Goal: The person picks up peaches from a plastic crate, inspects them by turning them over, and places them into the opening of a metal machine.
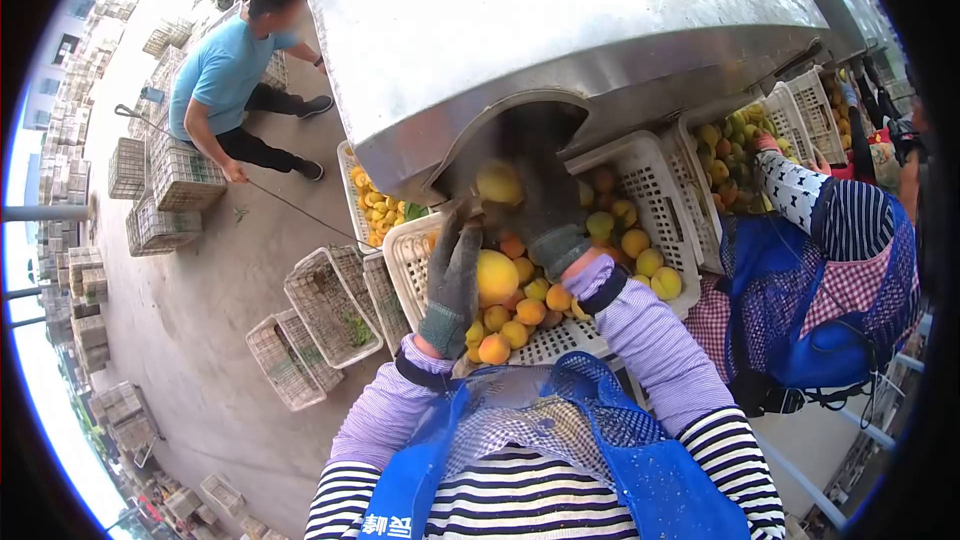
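Note:
My left hand [452,275], in a grey work glove, is held upright with its fingers stretched out, its palm side beside a large yellow peach [497,278]. My right hand [556,240], gloved too, reaches up toward the dark opening of the metal machine; its fingers are blurred and in shadow. Another yellow peach [498,183] is at the mouth of the opening, between the two hands. Below them, a white plastic basket [405,252] holds several orange and yellow peaches [530,311].
The metal machine [560,0] hangs over the baskets. A second white basket [660,180] of peaches adjoins on the right, near a co-worker's patterned sleeve [790,180]. At left, a person in blue [225,70] grips a long hooked rod [290,202] near stacked crates [185,180]. Wire-sided crates [335,305] lie on the floor.

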Available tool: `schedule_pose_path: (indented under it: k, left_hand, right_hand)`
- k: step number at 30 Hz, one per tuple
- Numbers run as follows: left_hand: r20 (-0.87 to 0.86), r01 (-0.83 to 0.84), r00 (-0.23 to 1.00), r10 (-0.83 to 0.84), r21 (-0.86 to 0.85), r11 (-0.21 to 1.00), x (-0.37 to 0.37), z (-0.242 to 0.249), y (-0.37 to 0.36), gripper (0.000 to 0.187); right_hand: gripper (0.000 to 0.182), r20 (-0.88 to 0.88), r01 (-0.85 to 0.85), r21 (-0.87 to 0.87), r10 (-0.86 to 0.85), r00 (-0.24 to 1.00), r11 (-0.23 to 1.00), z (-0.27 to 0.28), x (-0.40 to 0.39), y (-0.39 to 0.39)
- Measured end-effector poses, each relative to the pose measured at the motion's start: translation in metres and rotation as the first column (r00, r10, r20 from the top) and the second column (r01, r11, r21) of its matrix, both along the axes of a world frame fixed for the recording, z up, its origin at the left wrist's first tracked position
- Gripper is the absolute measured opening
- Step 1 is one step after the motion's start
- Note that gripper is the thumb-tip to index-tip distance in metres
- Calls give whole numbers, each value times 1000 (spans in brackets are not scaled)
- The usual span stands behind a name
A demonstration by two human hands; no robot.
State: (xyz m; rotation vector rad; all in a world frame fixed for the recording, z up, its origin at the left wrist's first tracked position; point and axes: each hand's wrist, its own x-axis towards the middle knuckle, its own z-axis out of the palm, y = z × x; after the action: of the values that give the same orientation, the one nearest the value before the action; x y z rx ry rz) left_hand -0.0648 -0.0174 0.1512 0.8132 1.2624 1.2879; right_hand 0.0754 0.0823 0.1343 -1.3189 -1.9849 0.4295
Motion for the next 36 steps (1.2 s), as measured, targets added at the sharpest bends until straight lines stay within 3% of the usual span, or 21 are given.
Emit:
schedule_pose_path:
  k: [2, 3, 6, 9, 11, 12, 13, 14, 16, 17, 20, 23, 26, 27, 29, 32, 36]
  left_hand:
    - [175, 13, 985, 11, -132, 991, -4, -6, -7, 43]
    - [143, 11, 990, 9, -141, 990, -7, -8, -8, 40]
    - [279, 18, 959, 44, -217, 976, -10, -1, -12, 38]
    - [212, 34, 977, -8, -118, 992, -13, 4, -9, 38]
    - [-56, 107, 993, -104, 52, 993, -14, 2, -3, 39]
    - [354, 92, 933, -69, -49, 995, -14, -4, 2, 42]
    - [682, 67, 727, 83, -191, 979, -14, -9, 7, 45]
    - [721, 72, 684, 111, -218, 973, -12, -11, 10, 47]
    - [791, 89, 589, 165, -267, 960, -9, -12, 14, 50]
    - [776, 111, 623, 100, -215, 970, -8, -9, 14, 50]
    - [717, 172, 695, -52, -96, 980, -1, 2, 14, 51]
    - [663, 186, 745, -68, -109, 976, 9, 0, 20, 51]
    - [488, 233, 860, -151, -113, 966, 4, -2, 25, 52]
    - [658, 199, 750, -63, -134, 971, 12, 30, 28, 50]
    - [569, 164, 817, -98, -67, 984, 12, 18, 28, 49]
    - [509, 129, 851, -129, 35, 991, 17, 15, 28, 51]
    - [462, -18, 887, 23, -16, 1000, 21, 11, 26, 44]
  right_hand:
    - [64, 121, 63, 20, -65, 990, 998, 16, -5, 11]
    - [59, 184, 95, 15, -96, 978, 995, 19, -7, 10]
    - [54, 266, 117, -64, -96, 959, 991, 5, -13, 21]
    - [68, 123, 0, 3, 0, 992, 1000, -1, -21, 44]
    - [63, 302, 41, -160, 9, 953, 986, 22, -32, 62]
    - [67, 269, 18, -197, 36, 963, 980, 31, -28, 66]
    - [71, 234, -5, -233, 61, 970, 972, 41, -24, 70]
    - [76, 198, -28, -269, 83, 977, 963, 50, -20, 73]
    - [86, -8, -47, -44, 46, 999, 998, 42, 1, 51]
    - [96, -182, -215, -156, 186, 966, 964, 62, 11, 30]
    - [100, 171, -171, -252, 217, 961, 953, 52, 14, -32]
    - [98, 103, -190, -181, 211, 972, 965, 25, 19, -40]
    - [94, 126, -395, 10, 391, 912, 919, 36, 36, -24]
    - [92, 15, -323, -21, 324, 946, 946, 42, 39, -26]
    - [88, -191, -193, -88, 174, 966, 977, 49, 44, -29]
    - [85, 67, -20, -135, 29, 997, 991, 46, 32, -40]
    - [78, 157, 66, -8, -63, 986, 998, 33, 12, -17]
